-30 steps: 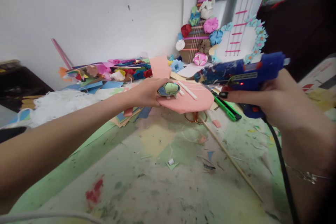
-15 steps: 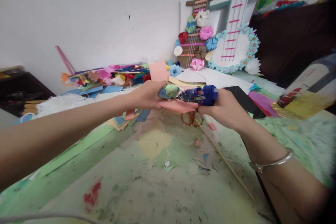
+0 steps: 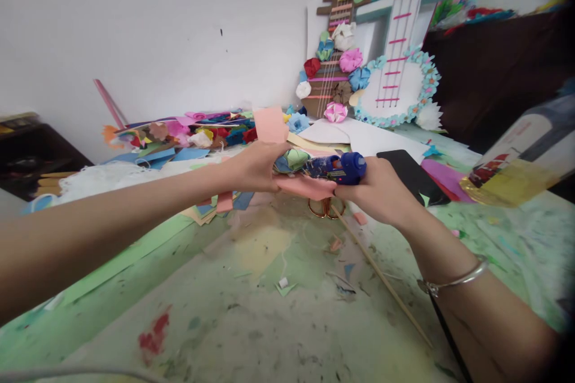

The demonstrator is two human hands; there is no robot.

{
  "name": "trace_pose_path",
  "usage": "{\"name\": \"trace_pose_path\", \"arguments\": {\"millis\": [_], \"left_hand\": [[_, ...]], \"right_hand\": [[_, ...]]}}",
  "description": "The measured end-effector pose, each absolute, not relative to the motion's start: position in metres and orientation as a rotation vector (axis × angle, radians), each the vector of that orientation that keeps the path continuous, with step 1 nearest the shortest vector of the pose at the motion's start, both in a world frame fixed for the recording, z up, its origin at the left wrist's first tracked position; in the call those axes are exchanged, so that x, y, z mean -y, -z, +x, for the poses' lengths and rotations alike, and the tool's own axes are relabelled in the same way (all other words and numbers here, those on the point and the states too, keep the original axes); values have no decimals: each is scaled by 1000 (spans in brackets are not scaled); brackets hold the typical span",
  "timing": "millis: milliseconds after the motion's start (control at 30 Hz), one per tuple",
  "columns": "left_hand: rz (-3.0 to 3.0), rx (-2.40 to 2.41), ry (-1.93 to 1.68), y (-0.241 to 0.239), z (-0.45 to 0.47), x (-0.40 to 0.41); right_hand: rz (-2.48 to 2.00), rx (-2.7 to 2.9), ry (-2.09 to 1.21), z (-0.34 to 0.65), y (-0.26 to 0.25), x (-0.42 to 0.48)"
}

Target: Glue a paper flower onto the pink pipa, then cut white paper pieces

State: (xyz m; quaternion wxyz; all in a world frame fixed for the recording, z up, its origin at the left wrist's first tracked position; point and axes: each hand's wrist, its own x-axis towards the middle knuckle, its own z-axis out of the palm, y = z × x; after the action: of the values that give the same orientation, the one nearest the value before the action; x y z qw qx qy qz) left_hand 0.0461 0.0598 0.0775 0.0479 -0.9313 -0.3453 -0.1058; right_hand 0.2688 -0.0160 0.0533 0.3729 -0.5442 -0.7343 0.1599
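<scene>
A salmon paper piece, with a green-and-blue paper flower at its left end, is gripped by the left hand over a stained surface. The right hand curls around a blue glue gun, nozzle end beside the flower.

The right hand moved the blue glue gun leftward, close to the paper flower. A black flat object came into view.

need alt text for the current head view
Left hand holding a pink cutout and paper flower, with a blue glue gun in the right hand beside the flower. Scissors and a stick lie on the table; two guitars stand behind.
</scene>
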Motion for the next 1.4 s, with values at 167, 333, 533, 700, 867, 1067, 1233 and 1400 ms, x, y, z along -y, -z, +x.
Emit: {"name": "trace_pose_path", "arguments": {"millis": [167,333,533,700,867,1067,1233,1400], "left_hand": [[-2842,1031,311,-81,48,-60],[-2876,1013,314,-83,49,-59],[-2836,1028,338,-82,50,-61],[-2841,1004,342,-83,55,-59],[-2903,932,436,-85,56,-59],[-2928,947,474,-86,56,-59],[-2892,971,438,-86,58,-59],[-2886,955,422,-87,61,-56]], "right_hand": [[-1311,1942,-397,269,-58,20],[-1280,1955,-331,269,-60,21],[-1225,1953,-261,269,-52,19],[-1206,1960,-255,268,-53,20],[-1222,1983,-242,267,-59,24],[-1266,2005,-176,268,-60,25],[-1288,2009,-161,266,-62,26],[-1324,2024,-190,266,-65,28]]}}
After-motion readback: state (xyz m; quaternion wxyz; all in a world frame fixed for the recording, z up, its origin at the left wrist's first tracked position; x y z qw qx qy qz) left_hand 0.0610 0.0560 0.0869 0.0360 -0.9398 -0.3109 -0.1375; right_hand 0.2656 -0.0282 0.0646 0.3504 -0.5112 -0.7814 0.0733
